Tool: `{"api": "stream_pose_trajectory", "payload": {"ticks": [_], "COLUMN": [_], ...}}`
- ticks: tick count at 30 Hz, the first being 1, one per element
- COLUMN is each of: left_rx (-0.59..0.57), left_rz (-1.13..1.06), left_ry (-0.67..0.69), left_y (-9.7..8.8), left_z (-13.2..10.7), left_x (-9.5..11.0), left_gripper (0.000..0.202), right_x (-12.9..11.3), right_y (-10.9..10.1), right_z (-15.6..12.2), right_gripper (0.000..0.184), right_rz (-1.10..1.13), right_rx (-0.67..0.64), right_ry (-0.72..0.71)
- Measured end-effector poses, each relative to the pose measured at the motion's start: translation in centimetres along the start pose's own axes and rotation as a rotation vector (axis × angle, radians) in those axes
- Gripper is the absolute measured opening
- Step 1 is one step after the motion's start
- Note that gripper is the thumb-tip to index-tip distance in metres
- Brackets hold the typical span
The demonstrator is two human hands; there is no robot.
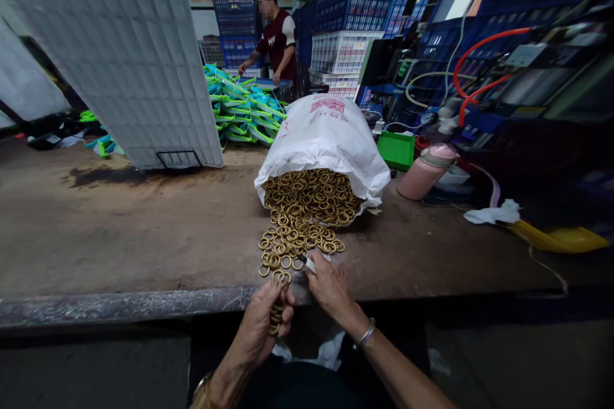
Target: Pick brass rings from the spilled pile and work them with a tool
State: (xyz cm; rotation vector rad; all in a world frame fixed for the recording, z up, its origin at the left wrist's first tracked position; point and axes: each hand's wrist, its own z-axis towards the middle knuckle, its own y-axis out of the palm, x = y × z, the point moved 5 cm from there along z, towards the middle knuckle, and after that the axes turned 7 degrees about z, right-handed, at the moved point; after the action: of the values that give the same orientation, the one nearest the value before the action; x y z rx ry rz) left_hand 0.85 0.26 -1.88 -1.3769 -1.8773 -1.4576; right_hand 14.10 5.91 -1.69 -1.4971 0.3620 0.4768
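Note:
A white sack [326, 134] lies on its side on the brown workbench [144, 230], spilling several brass rings [302, 217] toward me. My left hand [261, 326] is closed around a stack of brass rings [275, 319] at the bench's near edge. My right hand [329, 284] rests at the near end of the spilled rings, fingers pinched on a small white-and-dark object [308, 262] that I cannot name. A metal bangle [364, 335] circles my right wrist.
A white gridded panel [129, 57] leans at the back left. Green-blue items [244, 112] are piled behind it. A pink bottle [425, 172], a green tray [396, 150], a yellow scoop [559, 238] and machinery with red hoses [480, 64] stand right. A person [275, 35] works far back among blue crates [352, 3].

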Motion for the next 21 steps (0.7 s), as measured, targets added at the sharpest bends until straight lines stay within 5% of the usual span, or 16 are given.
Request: {"api": "stream_pose_trajectory", "payload": {"ticks": [12,21], "left_rx": [-0.042,0.033], "left_rz": [-0.191,-0.067], "left_ry": [-0.083,-0.079], "left_y": [-1.2,-1.7], "left_z": [0.3,1.6], "left_x": [-0.1,-1.0], "left_gripper": [0.026,0.027], "right_x": [-1.7,-0.8], "right_y": [0.9,0.6], "right_z": [1.0,0.6], "right_gripper": [0.014,0.019], "right_rz": [-0.074,0.229], "right_rx": [-0.025,-0.023], "right_ry": [0.046,-0.088]}}
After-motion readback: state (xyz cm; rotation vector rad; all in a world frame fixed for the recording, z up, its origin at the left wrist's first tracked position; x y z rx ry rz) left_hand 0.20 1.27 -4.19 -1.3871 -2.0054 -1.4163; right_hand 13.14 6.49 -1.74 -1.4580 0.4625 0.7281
